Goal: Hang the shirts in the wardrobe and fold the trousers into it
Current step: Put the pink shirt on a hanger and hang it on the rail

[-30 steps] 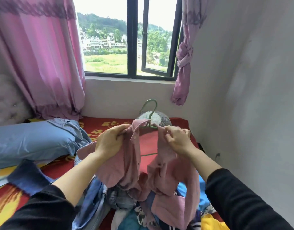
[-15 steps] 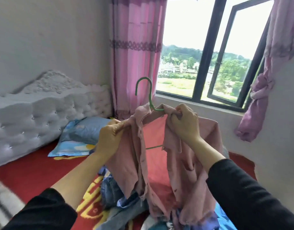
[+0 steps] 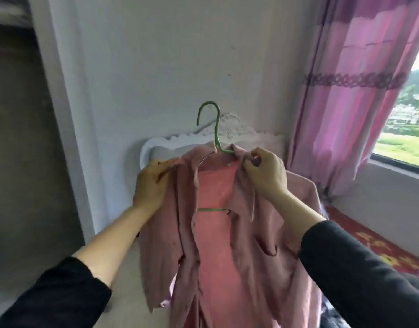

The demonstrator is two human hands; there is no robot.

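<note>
A pink button-up shirt (image 3: 218,245) hangs open on a green wire hanger (image 3: 215,129), held up in front of me at chest height. My left hand (image 3: 151,185) grips the shirt's left shoulder. My right hand (image 3: 265,171) pinches the right side of the collar by the hanger's neck. The hanger's hook sticks up free above the collar, and its lower bar shows across the open front. A dark opening at the far left (image 3: 19,138) may be the wardrobe; its inside is too dim to make out.
A white wall (image 3: 168,55) faces me, with a white carved headboard (image 3: 180,145) behind the shirt. Pink curtains (image 3: 357,91) and a window (image 3: 407,124) are on the right. The red patterned bed cover (image 3: 379,245) and some dark clothes (image 3: 346,318) lie at lower right.
My view has swung left from the window to the wall and the dark opening. Both hands carried the hung shirt along and lifted it off the clothes pile.
</note>
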